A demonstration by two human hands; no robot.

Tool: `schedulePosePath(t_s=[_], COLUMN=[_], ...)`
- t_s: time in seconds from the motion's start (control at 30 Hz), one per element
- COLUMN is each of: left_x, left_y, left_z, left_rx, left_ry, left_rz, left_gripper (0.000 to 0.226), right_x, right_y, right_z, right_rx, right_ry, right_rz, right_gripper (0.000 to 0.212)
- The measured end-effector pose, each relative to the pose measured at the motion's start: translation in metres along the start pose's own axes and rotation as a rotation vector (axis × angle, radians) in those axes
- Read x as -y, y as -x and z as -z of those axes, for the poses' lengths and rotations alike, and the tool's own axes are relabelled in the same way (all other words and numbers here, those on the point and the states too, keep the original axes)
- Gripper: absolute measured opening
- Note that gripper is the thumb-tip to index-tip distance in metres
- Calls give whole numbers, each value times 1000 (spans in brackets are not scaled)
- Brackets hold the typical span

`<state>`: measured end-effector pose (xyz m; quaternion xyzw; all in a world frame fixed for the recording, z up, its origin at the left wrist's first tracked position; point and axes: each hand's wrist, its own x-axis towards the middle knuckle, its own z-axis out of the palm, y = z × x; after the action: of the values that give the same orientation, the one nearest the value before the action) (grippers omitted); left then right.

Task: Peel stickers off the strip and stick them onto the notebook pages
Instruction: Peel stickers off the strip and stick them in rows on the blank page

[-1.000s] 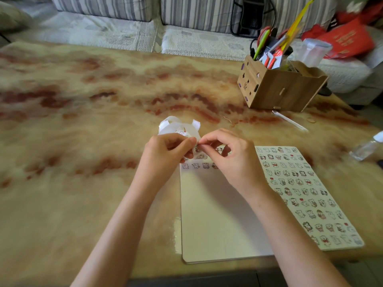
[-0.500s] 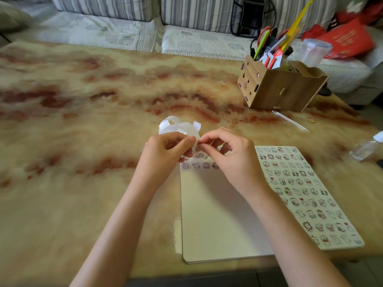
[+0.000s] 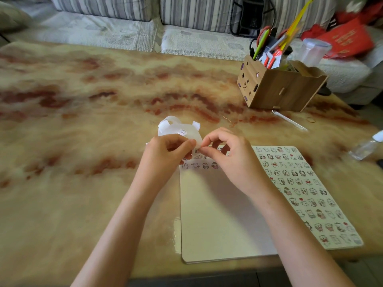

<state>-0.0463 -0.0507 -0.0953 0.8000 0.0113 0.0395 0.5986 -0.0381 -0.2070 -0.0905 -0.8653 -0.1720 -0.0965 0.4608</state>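
Head view: peel step, with both hands just over the notebook's (image 3: pixel 217 214) top edge, above a row of stickers (image 3: pixel 200 165) already stuck down. To do it well I'd keep the strip (image 3: pixel 178 129) taut and lift the edge slow and flat, so nothing curls or tears. Grip: left hand (image 3: pixel 165 154) holds the curled strip, fingers wrapped round it. The right hand (image 3: pixel 232 160) pinches narrow, thumb to forefinger, at the strip's near edge. Can't tell whether one is lifted yet.

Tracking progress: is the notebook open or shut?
Open. The cream paper notebook lies spread flat: right page full of cartoon stickers, left page bare below its top rows.
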Motion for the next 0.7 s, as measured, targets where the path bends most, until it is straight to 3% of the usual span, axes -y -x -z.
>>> schedulePosePath(t_s=[0.1,0.27,0.47,0.7], left_x=[-1,2,3,2], left_y=[0,-2,-1,0], left_z=[0,1,1,0], left_rx=[-23,-61,-55,-47], left_ry=[13,4,-26,-33], left_rz=[9,22,31,25], left_gripper=[21,21,22,22], right_x=[3,1,-24,-23], right_y=[0,-2,4,4], right_z=[4,32,65,60], right_rx=[14,33,121,164], right_ry=[-51,-172,34,116], right_rz=[1,-164,-466,-508], right_gripper=[12,8,4,3])
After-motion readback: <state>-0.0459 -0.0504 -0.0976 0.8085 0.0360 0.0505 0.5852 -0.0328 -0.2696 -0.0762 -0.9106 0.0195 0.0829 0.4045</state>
